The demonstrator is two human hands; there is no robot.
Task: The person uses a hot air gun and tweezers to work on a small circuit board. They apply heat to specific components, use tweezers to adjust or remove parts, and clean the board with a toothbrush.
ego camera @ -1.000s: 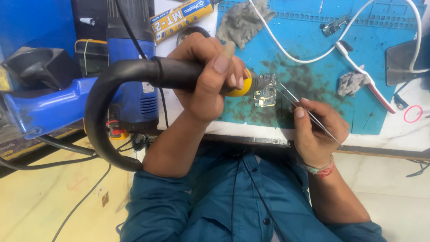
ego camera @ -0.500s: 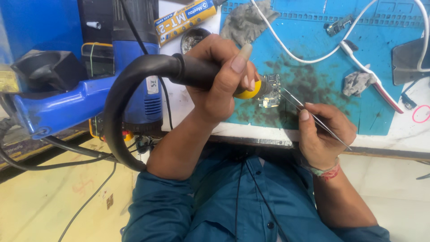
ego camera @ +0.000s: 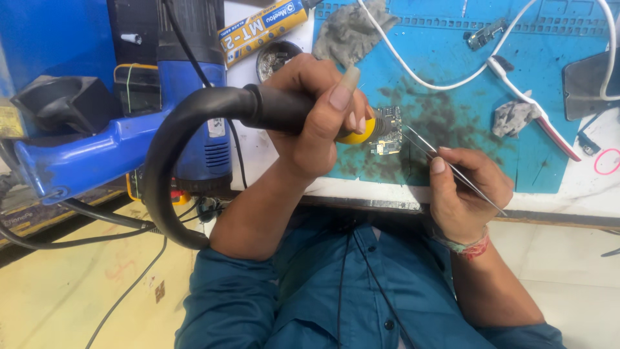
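Two hands are working over the blue mat [ego camera: 465, 71] on the counter [ego camera: 581, 200]. We are gripping the hot-air handpiece [ego camera: 284, 110] in the left hand [ego camera: 316, 123], fingers wrapped closed around its black grip, thumb lying along the top. Its yellow collar [ego camera: 358, 132] is showing just past the fingers, and its nozzle end is sitting right over the small circuit board [ego camera: 387, 129]; we cannot tell whether it is touching. A thick black hose [ego camera: 161, 168] is looping from the handpiece down and back to the left.

We are pinching metal tweezers [ego camera: 452, 168] in the right hand [ego camera: 465, 194], fingers closed on the shaft. The tips are pointing up-left and reaching the right edge of the board.

The board is lying flat on a darkened, stained patch of the mat, between the two hands and near the counter's front edge.

Noting also: a blue station housing [ego camera: 194, 142] at left, a white cable [ego camera: 426, 74] crossing the mat, a grey crumpled rag [ego camera: 352, 29] at the top, and a small round tin [ego camera: 274, 58] beside it.
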